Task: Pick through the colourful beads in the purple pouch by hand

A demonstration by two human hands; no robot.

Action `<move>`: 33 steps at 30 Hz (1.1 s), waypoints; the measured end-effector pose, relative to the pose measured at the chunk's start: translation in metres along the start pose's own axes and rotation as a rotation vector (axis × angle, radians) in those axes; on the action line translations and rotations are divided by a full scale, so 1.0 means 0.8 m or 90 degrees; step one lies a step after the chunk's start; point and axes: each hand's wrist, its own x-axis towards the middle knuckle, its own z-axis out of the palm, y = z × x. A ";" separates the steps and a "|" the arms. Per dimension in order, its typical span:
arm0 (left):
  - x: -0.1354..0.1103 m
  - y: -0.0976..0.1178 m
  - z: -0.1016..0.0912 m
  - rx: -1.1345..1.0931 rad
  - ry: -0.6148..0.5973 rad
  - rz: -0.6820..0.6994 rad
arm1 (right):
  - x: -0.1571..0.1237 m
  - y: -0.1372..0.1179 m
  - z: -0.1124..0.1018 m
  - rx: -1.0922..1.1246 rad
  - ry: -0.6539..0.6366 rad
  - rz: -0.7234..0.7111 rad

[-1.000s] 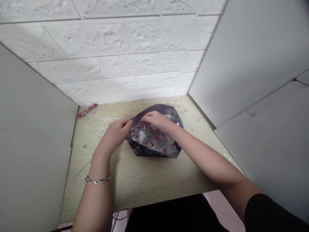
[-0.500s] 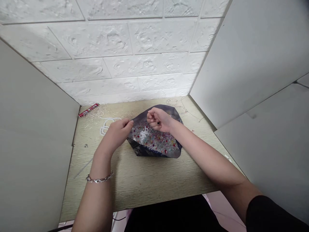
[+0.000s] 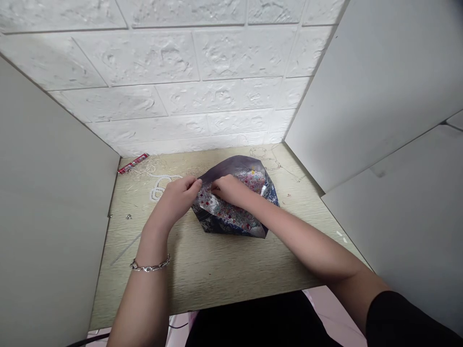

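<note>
From the head camera, an open foil bag (image 3: pixel 231 166) of small coloured beads (image 3: pixel 237 217) lies at the middle of the wooden tabletop (image 3: pixel 217 270). The left hand (image 3: pixel 177 195) has its grip pinched on the bag's left rim. The right hand (image 3: pixel 227 189) reaches into the beads, fingers curled; I cannot tell whether its grip holds anything. A red packet (image 3: pixel 132 164) lies far left.

Left hand (image 3: pixel 177 198) pinches bead bag (image 3: pixel 231 225) rim; right hand (image 3: pixel 228 189) apparently digs inside.
</note>
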 end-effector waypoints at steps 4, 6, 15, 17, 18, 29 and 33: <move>-0.001 0.001 -0.001 0.005 -0.003 0.000 | -0.002 -0.002 -0.002 -0.026 -0.016 -0.010; -0.002 0.001 -0.001 0.006 -0.002 0.001 | -0.002 -0.004 -0.002 -0.023 -0.020 -0.019; -0.002 0.001 -0.002 0.008 -0.001 -0.006 | -0.002 -0.007 -0.012 0.366 0.015 0.071; -0.002 0.001 -0.002 0.006 -0.003 -0.008 | -0.006 -0.002 -0.027 0.643 -0.042 0.130; -0.002 0.001 -0.002 0.007 -0.002 -0.006 | -0.009 0.001 -0.035 0.774 -0.087 0.138; -0.002 0.001 -0.003 0.031 -0.003 0.006 | -0.022 0.021 -0.063 1.218 -0.298 0.035; -0.002 0.002 -0.003 0.032 -0.004 0.009 | -0.019 0.019 -0.062 1.147 -0.149 0.146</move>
